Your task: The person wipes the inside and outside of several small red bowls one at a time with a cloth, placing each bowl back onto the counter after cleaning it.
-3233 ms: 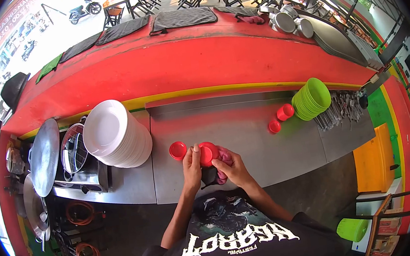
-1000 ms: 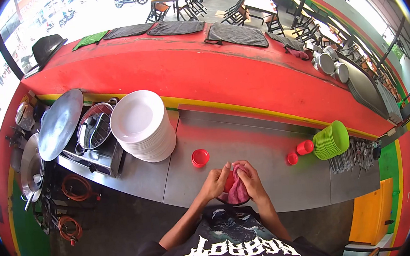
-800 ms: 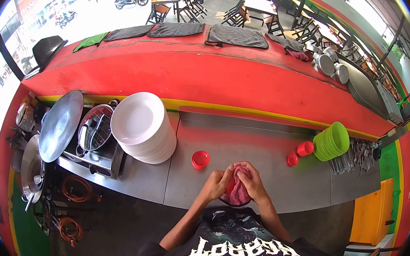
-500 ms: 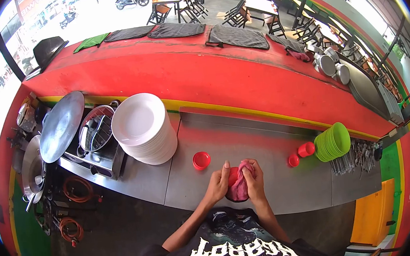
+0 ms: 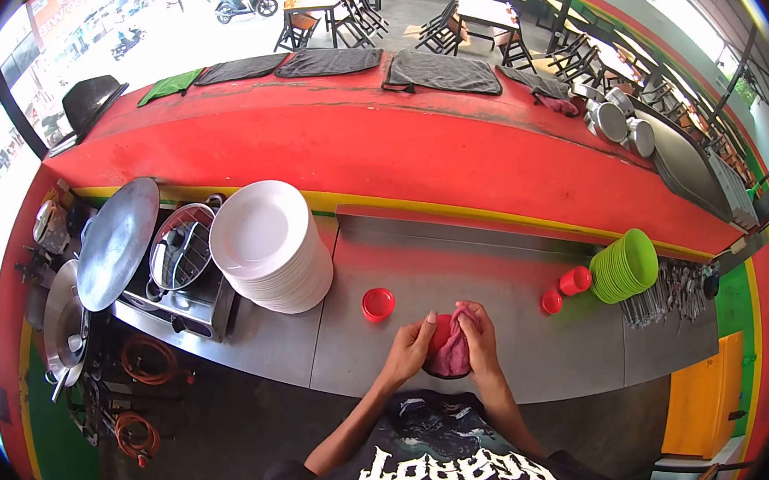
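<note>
Just above the front edge of the steel counter, my left hand grips the left side of a small red bowl. Pressed against the bowl's right side is a pink cloth, with my right hand closed on it. The cloth hides part of the bowl and hangs down below it. To the left of my hands, a red cup stands on the counter.
On the left are a tall stack of white plates, a stove and a large round metal lid. On the right stand small red bowls, green bowls and cutlery. A red ledge runs behind.
The fingers of my right hand and the pink cloth have shifted slightly against the red bowl. The view has moved very slightly.
</note>
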Motion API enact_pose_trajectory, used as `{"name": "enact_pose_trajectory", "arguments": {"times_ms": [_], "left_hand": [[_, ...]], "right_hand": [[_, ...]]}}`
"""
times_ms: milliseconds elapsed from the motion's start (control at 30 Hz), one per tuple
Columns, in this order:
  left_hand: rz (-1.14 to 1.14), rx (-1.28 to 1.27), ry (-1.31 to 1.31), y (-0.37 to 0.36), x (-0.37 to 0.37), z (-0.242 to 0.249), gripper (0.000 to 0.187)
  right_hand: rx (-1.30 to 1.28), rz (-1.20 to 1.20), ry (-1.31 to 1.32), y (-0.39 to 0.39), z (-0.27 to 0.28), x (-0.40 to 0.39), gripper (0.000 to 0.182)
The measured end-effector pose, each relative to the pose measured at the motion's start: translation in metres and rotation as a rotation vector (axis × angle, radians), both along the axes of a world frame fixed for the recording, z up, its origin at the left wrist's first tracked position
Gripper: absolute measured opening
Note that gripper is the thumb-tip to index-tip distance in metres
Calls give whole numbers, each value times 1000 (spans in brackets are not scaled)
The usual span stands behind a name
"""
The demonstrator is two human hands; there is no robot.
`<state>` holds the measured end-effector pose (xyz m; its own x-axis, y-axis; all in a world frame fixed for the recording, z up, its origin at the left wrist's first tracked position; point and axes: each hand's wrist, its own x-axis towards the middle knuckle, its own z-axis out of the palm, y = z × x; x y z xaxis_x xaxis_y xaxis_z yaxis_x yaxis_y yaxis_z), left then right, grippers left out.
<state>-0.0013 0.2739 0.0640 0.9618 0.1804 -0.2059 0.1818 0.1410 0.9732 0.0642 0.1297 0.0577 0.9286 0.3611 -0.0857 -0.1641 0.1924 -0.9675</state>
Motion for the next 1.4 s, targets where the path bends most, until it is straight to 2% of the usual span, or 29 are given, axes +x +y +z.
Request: {"name": "enact_pose_trajectory", "arguments": {"times_ms": [67,167,300,367,467,600,667,767,867,967,1067,1167,1267,1400], "left_hand": [[40,67,-73,-3,0,-5,59],[-123,110,-1,12,-3,-15,58],[-224,177,-27,15,-6,-28,57],[-222,172,-4,14,-7,-27,58],[-67,-12,-14,0,-8,-17,61],[-24,-6,17,-2,-9,-21,62],[13,26,-45,-6,-11,-18,62],[-71,69,14,3,-12,-18,62],[-126,117,-39,8,-12,-28,62],[-79,55,-37,4,-14,-15,63],[-49,-64,99,1,-15,-24,64],[76,-13,20,-13,-17,-15,69],[109,68,-47,-16,-14,-32,69],[-84,150,-4,3,-16,-21,67]], "right_hand": [[6,24,25,-1,-6,-3,27],[-61,172,-4,-5,-9,-7,28],[-97,321,-22,-9,9,-9,31],[-124,331,-49,-11,14,-7,32],[-115,275,-37,-16,7,-2,32],[-59,89,-65,-8,4,-4,31],[-56,79,-50,-7,3,-7,30],[-82,168,-62,-9,3,-11,30],[-139,218,-99,-10,2,-13,29],[-124,221,-77,-12,2,-13,30],[-35,121,-101,-8,5,-14,30],[-24,-25,-60,-5,8,-12,31],[-29,43,-66,-6,3,-11,31],[-120,231,-77,-13,9,-12,33]]}}
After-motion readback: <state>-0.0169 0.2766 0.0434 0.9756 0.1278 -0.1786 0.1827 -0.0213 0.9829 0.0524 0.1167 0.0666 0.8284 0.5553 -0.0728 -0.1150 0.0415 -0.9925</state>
